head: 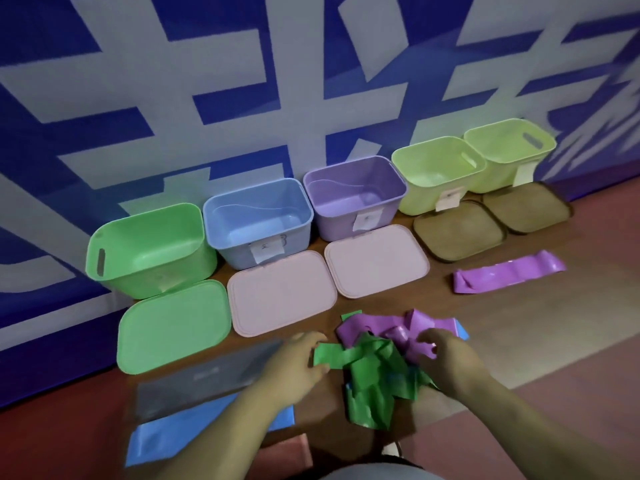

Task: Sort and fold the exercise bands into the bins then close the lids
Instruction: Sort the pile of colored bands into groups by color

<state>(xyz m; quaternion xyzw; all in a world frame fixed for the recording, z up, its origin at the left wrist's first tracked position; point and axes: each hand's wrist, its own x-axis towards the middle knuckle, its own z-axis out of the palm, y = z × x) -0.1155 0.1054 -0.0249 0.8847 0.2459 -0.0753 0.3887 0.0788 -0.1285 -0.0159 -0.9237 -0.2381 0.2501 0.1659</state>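
A tangled pile of bands lies on the floor in front of me: green bands (375, 382) near me, purple bands (377, 329) behind them. My left hand (298, 362) pinches an end of a green band. My right hand (446, 355) grips a purple band in the pile. A row of open bins stands along the wall: green bin (149, 247), blue bin (258, 220), purple bin (353, 195) and two yellow-green bins (436, 171) (509, 150). Their lids lie flat in front of them.
A green lid (173, 323), two pink lids (282, 292) (377, 259) and two brown lids (457, 233) (526, 207) lie on the floor. One purple band (505, 271) lies apart at the right. A blue band (166, 434) and a grey band (207, 375) lie flat at the left.
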